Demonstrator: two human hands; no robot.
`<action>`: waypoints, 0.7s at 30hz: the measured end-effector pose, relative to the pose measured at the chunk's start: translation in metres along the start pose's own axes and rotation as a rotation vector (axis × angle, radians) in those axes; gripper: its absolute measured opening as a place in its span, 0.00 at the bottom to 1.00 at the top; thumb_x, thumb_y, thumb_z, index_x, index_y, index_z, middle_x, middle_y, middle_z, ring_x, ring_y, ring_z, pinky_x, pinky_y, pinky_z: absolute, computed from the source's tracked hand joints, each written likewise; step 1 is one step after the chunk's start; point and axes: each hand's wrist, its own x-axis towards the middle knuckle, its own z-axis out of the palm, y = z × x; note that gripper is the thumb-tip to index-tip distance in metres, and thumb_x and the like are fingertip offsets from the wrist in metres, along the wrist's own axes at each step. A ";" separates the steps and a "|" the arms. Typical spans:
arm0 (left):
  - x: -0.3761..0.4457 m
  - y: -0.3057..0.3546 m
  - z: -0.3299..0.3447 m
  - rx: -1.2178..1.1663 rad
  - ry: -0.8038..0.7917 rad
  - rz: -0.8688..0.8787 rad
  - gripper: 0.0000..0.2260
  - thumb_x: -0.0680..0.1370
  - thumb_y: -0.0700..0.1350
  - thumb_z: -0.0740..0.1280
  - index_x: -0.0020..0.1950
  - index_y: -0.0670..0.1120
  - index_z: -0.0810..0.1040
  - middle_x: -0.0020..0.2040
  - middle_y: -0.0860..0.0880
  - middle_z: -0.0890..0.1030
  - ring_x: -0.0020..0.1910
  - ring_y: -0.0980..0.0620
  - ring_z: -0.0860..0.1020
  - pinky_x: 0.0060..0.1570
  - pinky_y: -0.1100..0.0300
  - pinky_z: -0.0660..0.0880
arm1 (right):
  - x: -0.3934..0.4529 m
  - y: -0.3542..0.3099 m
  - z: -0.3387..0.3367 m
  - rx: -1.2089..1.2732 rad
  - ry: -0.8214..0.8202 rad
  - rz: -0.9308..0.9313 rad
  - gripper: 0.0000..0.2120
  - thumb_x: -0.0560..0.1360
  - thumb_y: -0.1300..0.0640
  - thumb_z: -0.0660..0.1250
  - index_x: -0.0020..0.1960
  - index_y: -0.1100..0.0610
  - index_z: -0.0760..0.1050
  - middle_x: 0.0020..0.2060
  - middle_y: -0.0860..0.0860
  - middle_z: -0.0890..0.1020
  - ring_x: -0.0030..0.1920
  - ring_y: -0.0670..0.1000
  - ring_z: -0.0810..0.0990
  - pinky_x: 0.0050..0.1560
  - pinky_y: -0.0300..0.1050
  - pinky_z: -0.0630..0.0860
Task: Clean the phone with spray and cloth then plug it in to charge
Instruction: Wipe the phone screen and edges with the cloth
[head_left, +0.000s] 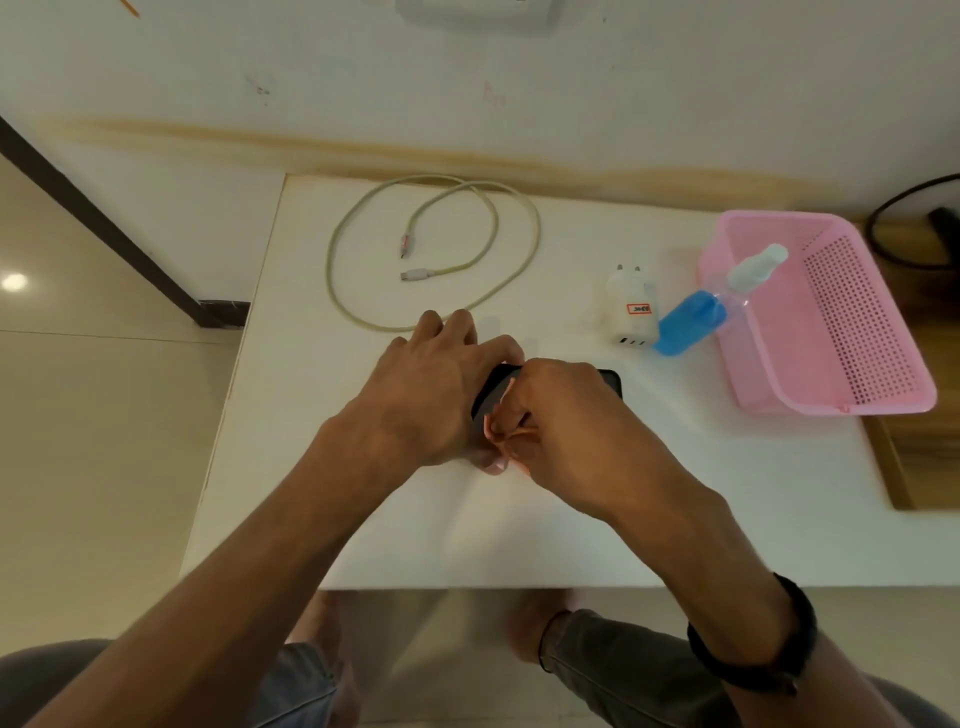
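A black phone (496, 391) lies flat on the white table (597, 493), mostly hidden under both hands. My left hand (431, 387) grips its left end. My right hand (561, 415) presses a bunched pink cloth (501, 441) on the screen. A pale charging cable (436, 249) lies coiled at the back of the table. A white charger plug (631, 309) stands to the right. A spray bottle with blue liquid (693, 319) leans over the rim of the pink basket (841, 332).
The table's left edge drops to a tiled floor. A wall runs right behind the table. A wooden surface (919, 457) adjoins the table on the right, with a black cord (898, 218) behind the basket. My knees show under the near edge.
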 end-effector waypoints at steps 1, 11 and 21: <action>0.000 0.000 0.000 -0.005 -0.002 -0.005 0.43 0.61 0.66 0.80 0.73 0.64 0.67 0.63 0.53 0.70 0.62 0.49 0.68 0.53 0.56 0.69 | -0.001 0.003 -0.003 -0.011 -0.029 0.031 0.03 0.77 0.59 0.71 0.46 0.56 0.83 0.42 0.51 0.84 0.45 0.54 0.83 0.49 0.53 0.81; 0.002 0.000 0.000 -0.019 -0.025 0.003 0.42 0.62 0.65 0.80 0.72 0.64 0.66 0.63 0.53 0.69 0.62 0.50 0.67 0.55 0.56 0.69 | -0.013 0.037 -0.031 -0.068 -0.184 0.339 0.10 0.76 0.55 0.73 0.56 0.47 0.86 0.54 0.50 0.83 0.50 0.53 0.83 0.54 0.43 0.80; 0.002 -0.001 0.000 -0.013 -0.041 0.018 0.43 0.64 0.66 0.79 0.74 0.64 0.63 0.64 0.52 0.68 0.64 0.49 0.66 0.60 0.54 0.70 | -0.004 0.064 -0.026 0.082 0.155 0.443 0.06 0.76 0.57 0.75 0.53 0.52 0.84 0.45 0.49 0.82 0.42 0.45 0.80 0.41 0.33 0.76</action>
